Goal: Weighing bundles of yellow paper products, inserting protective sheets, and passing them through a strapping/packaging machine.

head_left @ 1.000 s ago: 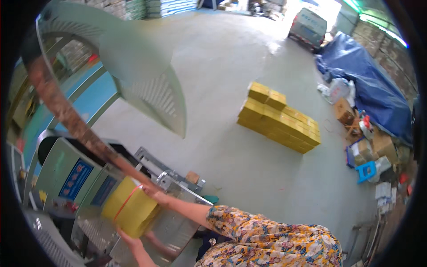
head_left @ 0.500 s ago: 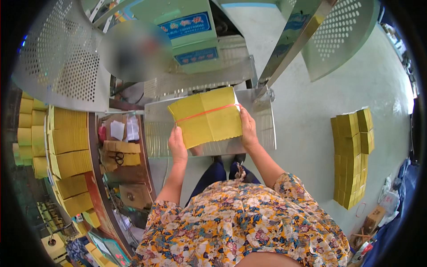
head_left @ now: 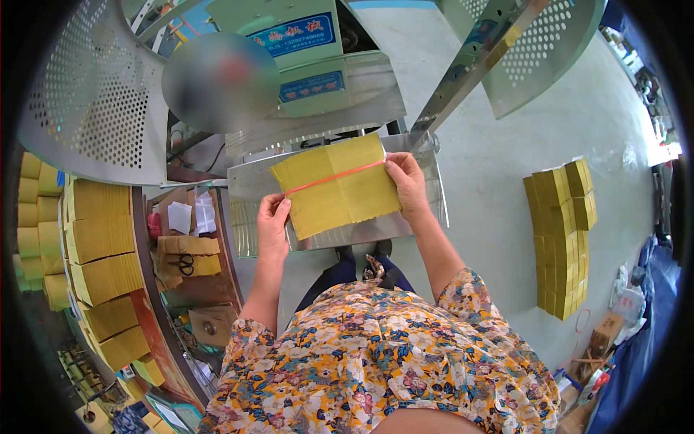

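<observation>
A thick bundle of yellow paper (head_left: 340,199) sits in front of me over a shiny metal shelf (head_left: 246,189), slightly tilted. Across its middle runs a reddish-orange band (head_left: 335,178). My left hand (head_left: 273,220) grips the left edge, thumb and fingers closed near the end of the band. At the right edge my right hand (head_left: 408,184) is closed on the bundle, its thumb by the band's other end. The fingers beneath the bundle are hidden.
Behind the shelf stands a pale green machine (head_left: 311,69) with perforated metal guards (head_left: 108,108). Stacks of yellow paper (head_left: 101,239) fill a rack at left, beside a shelf with black scissors (head_left: 186,265). More yellow bundles (head_left: 560,239) stand on the floor at right.
Both hands have shifted their hold, bringing the thumbs and fingers closer to the ends of the band. My view has moved slightly, and the bundle remains over the metal shelf.
</observation>
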A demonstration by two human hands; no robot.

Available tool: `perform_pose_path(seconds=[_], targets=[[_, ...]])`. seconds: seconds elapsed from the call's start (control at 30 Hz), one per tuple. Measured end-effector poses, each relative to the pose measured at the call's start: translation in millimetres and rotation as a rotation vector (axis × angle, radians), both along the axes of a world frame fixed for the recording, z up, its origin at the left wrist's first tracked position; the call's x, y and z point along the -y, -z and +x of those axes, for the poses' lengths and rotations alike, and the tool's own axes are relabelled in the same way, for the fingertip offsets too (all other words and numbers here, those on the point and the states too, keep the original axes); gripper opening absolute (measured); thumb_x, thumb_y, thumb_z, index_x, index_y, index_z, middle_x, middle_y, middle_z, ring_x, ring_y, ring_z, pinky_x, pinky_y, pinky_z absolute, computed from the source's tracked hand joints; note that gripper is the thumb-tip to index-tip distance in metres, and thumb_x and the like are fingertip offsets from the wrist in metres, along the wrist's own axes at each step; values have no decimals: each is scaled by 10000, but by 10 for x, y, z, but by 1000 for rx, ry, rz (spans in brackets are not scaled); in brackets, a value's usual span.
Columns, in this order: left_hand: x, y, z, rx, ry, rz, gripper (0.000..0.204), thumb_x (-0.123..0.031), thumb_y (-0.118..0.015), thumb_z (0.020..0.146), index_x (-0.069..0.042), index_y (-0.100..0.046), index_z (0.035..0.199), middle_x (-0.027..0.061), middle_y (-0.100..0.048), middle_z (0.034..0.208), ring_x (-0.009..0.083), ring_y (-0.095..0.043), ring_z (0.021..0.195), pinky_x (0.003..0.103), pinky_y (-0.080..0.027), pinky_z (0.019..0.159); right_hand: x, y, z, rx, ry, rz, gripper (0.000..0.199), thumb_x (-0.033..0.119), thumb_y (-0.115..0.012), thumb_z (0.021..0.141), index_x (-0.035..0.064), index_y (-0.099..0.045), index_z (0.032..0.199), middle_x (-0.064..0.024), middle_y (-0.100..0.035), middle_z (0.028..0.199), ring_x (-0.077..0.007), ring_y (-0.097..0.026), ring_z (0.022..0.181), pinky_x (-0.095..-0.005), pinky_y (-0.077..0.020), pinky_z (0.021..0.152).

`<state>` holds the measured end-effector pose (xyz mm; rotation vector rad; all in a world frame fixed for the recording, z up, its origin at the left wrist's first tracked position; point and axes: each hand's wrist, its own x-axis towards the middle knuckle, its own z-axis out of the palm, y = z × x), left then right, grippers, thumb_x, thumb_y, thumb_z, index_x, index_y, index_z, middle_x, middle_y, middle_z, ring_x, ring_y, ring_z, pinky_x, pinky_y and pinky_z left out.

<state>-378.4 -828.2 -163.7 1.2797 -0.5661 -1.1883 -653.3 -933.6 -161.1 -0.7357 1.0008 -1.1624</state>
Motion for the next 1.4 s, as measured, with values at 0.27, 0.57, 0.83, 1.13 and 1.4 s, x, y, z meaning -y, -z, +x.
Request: perform_pose_path(seconds=[0.27, 0.57, 0.83, 1.13, 1.4], targets=[[30, 112, 92, 98, 47, -17, 148, -115, -659, 927, -41, -589, 1035, 20, -630, 962, 100, -579, 890, 251, -467, 813, 31, 88, 60, -55, 47, -61, 117, 148, -618, 940, 38, -581, 941, -77, -620, 1130, -106, -564, 947, -267, -475, 835], [174, -261, 229, -323, 355, 329, 487, -419, -445, 1024, -63, -515, 1350, 87, -593, 1282, 188, -568, 1161, 354, -445, 984, 158, -332, 37, -236, -335, 337, 509, 415, -440, 1015, 23, -551, 1320, -85, -605, 1235, -155, -581, 1096, -293, -466, 927], [60, -618, -70, -160, 95, -141, 543, -361, -527, 1004, -36, -420, 1426, 101, -529, 1380, 245, -520, 1249, 361, -398, 1052, 12, -620, 152, 283, -110, -139, 493, 326, -391, 1029, 1, -450, 1396, -106, -547, 1343, -189, -522, 1229, -333, -419, 1031], [-276, 6, 6, 698, 359, -227, 682, -54, -664, 885, -3, -323, 1474, 146, -445, 1452, 253, -452, 1324, 373, -370, 1085, -189, -192, -35, 190, 98, -75, 262, 176, -514, 984, 11, -573, 1178, -46, -615, 1150, -141, -557, 1097, -281, -405, 974], [-52, -439, 450, 320, 301, -79, 592, -270, -436, 1014, -45, -250, 1529, 145, -350, 1531, 274, -374, 1387, 385, -290, 1128, -104, -1523, 109, -844, 117, -763, 584, 245, -531, 968, 29, -352, 1481, -171, -351, 1530, -308, -323, 1423, -392, -272, 1148]])
